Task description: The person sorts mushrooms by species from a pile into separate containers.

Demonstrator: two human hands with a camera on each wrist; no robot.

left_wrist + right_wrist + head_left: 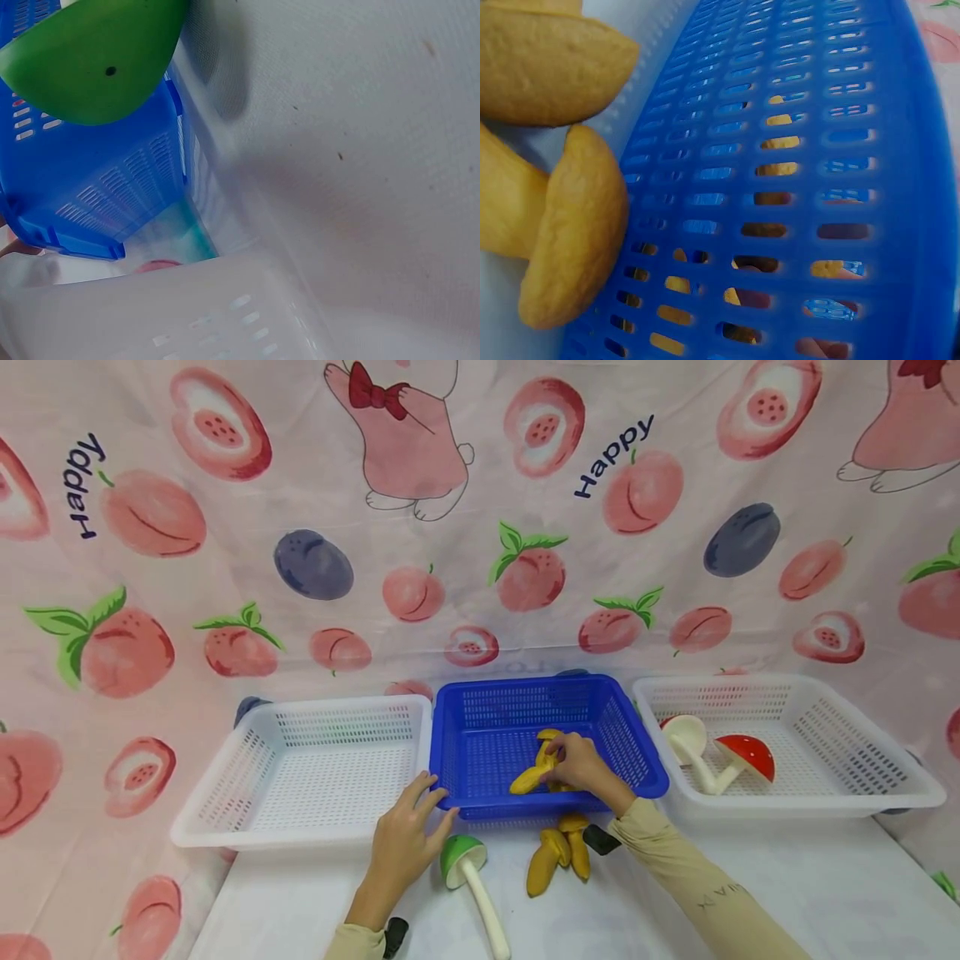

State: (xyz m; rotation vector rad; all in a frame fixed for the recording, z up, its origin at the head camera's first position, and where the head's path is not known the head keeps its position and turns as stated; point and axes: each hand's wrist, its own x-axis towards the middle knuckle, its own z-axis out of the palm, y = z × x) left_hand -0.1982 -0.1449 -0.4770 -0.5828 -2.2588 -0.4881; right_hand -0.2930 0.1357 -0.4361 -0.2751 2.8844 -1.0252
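Observation:
My right hand (583,766) reaches into the blue basket (637,739) and pinches a yellow-brown toy mushroom (549,737), its fingers partly hiding it. Another yellow-brown mushroom (528,780) lies beside it in the basket. My left hand (403,835) is at the basket's front left corner, fingers spread and nothing held. Just right of that hand a green-capped mushroom (463,852) with a long white stem lies on the table. Two more yellow-brown mushrooms (546,862) lie before the blue basket; their caps (577,225) show large in the right wrist view.
A white basket (217,802) stands to the left of the blue one. Another white basket (825,802), at the right, holds red-capped mushrooms (746,756). Behind all three hangs a pink fruit-print cloth (465,552). White cloth (300,902) covers the table.

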